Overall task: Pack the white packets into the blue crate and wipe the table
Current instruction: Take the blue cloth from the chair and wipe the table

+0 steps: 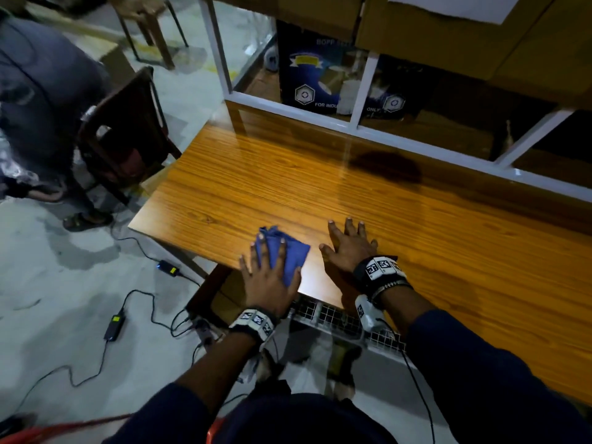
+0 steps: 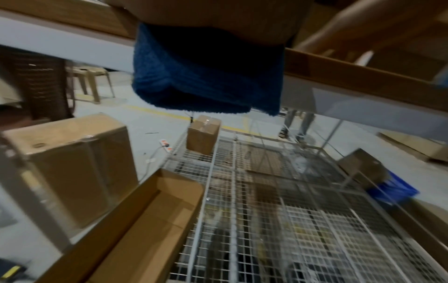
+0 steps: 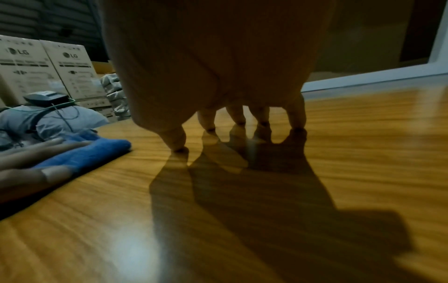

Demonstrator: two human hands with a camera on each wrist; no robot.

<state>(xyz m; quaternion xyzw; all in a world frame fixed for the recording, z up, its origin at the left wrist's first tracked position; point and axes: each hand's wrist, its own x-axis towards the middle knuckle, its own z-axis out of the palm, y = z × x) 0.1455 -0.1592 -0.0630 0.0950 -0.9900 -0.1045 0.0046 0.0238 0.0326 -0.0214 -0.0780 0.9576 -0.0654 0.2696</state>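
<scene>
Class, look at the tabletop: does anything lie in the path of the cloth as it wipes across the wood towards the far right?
Only the right hand, spread flat on the table just right of the blue cloth that the left hand presses down. Beyond it, no visible object lies on the wood.

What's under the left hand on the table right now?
A blue cloth lies under the left hand, pressed flat on the wooden table by its near edge. The tabletop beneath the cloth is covered.

I am standing in a storeroom or warehouse: bare concrete floor (image 1: 57, 283) with yellow line markings, stacked LG cartons (image 3: 48, 63), sealed and open cardboard boxes (image 2: 70, 172), a white wire-mesh rack (image 2: 278, 210), and a wooden counter (image 1: 320, 193) against glazed partitions (image 1: 358, 126)
</scene>
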